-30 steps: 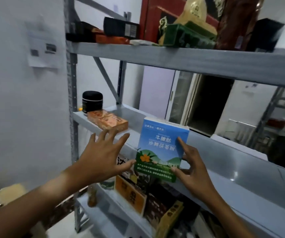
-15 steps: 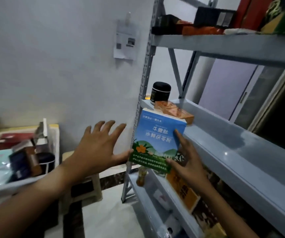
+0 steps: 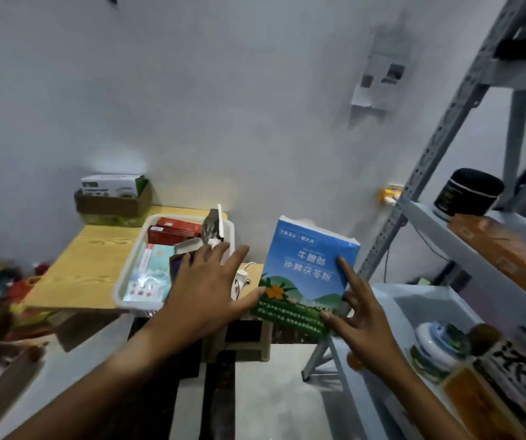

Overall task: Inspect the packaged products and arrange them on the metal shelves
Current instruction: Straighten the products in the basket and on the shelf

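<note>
The upright blue-and-green cardboard product box (image 3: 307,274) sits pinched in the right hand (image 3: 361,315), long axis vertical, while the left hand (image 3: 206,290), fingers spread, touches its lower-left edge with only the thumb.

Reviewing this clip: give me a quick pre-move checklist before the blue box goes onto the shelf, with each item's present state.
1. Blue box held: ok, right hand pinches its lower right corner.
2. Left hand supporting: ok, fingers spread, thumb at the box's lower left edge.
3. Box upright, front readable: ok.
4. Box undamaged: cannot tell, back hidden.
5. Free spot on metal shelf: cannot tell; black jar and orange packs occupy the visible end.
6. View on shelf: not ok, camera faces the white tray.
</note>
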